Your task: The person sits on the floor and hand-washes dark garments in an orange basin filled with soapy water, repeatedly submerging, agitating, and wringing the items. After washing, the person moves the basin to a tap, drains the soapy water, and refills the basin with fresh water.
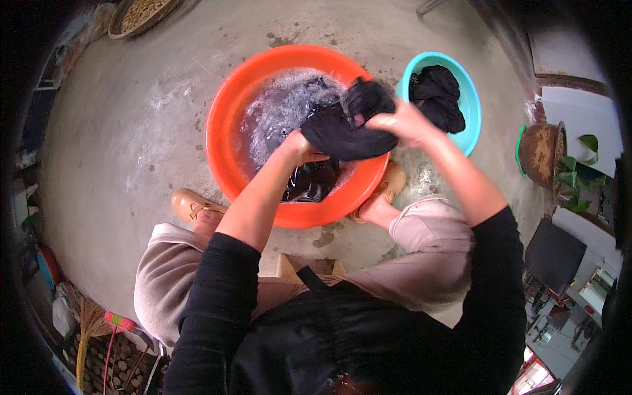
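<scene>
A black garment (349, 137), bunched and wet-looking, is stretched between my two hands over a wide orange basin (218, 131). My left hand (299, 147) grips its lower left end, the fingers partly hidden under the cloth. At its right side my right hand (400, 124), slightly blurred, is closed on a bunched part of it. Sudsy dark water (270, 105) fills the basin, and more dark cloth (311, 181) lies in it below my left hand. Just beyond my right hand stands a smaller turquoise basin (473, 125) with black clothes (438, 95) heaped inside.
My tan shoes (189, 204) are planted on either side of the orange basin on the wet-spotted concrete floor (131, 131). A shallow basket (118, 29) sits at the far left. To the right is a brown plant pot (541, 153); a straw broom (91, 319) leans at the near left.
</scene>
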`<state>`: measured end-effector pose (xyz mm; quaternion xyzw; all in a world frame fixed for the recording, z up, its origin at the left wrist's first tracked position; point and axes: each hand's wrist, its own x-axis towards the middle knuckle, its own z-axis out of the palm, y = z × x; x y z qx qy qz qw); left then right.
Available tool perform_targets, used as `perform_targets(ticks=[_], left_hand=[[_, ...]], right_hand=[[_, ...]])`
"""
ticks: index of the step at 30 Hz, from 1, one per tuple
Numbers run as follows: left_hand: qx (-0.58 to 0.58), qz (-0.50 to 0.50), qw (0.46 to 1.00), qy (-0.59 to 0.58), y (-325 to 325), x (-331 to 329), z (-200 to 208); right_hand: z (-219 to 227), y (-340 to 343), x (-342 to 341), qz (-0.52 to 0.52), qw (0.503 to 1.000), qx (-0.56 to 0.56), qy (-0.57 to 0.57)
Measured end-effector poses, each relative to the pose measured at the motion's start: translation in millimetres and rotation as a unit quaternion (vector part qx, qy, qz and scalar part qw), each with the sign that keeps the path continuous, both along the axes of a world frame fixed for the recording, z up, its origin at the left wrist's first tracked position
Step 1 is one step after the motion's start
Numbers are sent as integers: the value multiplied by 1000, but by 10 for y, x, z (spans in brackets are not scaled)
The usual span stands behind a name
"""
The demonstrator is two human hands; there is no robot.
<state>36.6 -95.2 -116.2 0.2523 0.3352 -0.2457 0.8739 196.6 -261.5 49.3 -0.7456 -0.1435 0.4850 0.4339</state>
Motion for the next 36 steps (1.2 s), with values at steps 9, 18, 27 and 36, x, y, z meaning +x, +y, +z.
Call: perform_targets(ticks=[9, 18, 27, 36], left_hand=[[459, -51, 876, -139, 18, -176, 393], [608, -117, 754, 219, 526, -1124, -733], [551, -60, 809, 196, 349, -1126, -973], [210, 225, 931, 196, 403, -751, -916]], right_hand=[[1240, -1348, 1300, -118, 981, -53, -145], [-595, -630, 655, 291, 810, -66, -505], [-1866, 797, -838, 125, 890, -272, -345], [-2252, 833, -759, 18, 915, -251, -316]])
